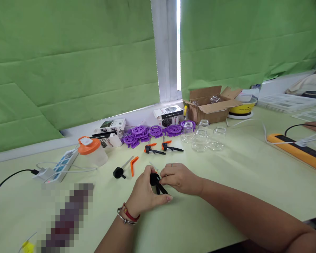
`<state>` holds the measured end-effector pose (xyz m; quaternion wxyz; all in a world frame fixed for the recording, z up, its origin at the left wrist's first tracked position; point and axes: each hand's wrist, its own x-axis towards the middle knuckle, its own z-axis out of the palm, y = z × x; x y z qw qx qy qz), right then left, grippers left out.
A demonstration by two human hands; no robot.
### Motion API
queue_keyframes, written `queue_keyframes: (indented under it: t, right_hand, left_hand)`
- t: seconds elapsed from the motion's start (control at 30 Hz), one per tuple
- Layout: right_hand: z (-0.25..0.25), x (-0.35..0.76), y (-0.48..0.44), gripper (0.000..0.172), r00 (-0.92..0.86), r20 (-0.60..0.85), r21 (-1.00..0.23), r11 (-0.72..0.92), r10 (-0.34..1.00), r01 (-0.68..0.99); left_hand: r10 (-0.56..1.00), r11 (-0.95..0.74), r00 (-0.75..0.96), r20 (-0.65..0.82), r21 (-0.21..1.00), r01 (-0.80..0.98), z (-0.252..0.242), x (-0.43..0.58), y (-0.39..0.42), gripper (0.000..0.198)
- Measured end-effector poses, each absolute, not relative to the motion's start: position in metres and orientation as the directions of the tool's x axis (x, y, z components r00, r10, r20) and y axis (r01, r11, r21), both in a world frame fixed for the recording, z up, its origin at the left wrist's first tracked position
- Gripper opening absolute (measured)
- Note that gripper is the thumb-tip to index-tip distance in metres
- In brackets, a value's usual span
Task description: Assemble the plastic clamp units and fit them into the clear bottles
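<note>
Both hands meet low on the pale green table, closed on one small black plastic tool part. My left hand, with bracelets at the wrist, wraps it from the left. My right hand, a ring on one finger, pinches its top end. A thin metal pin lies just beyond the hands. Farther left lie a black knob on a metal shaft and a bent orange lever. Two assembled black-and-orange tools lie behind them.
Purple toothed wheels and small boxes line the window sill side. Several clear glass jars, a cardboard box, an orange-lidded container, a white power strip and an orange power strip also stand on the table.
</note>
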<state>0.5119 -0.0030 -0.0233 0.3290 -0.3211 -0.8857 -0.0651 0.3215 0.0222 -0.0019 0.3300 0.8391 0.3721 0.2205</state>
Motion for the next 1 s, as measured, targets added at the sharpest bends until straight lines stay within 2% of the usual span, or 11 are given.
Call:
queue_keyframes:
  t: [0.23, 0.63, 1.0]
  right_hand:
    - [-0.025, 0.512, -0.003, 0.023, -0.563, 0.610, -0.126, 0.770, 0.557, 0.626]
    - [-0.044, 0.514, 0.003, 0.026, -0.646, 0.600, -0.012, 0.812, 0.472, 0.583]
    - [-0.046, 0.515, 0.006, 0.027, -0.641, 0.579, -0.051, 0.807, 0.504, 0.588]
  left_hand:
    - [0.777, -0.502, 0.615, 0.132, 0.719, 0.480, -0.003, 0.322, 0.022, 0.059]
    - [0.773, -0.491, 0.628, 0.084, 0.706, 0.511, -0.006, 0.324, 0.022, 0.060]
    - [0.764, -0.520, 0.633, 0.123, 0.698, 0.492, -0.016, 0.324, 0.027, 0.064]
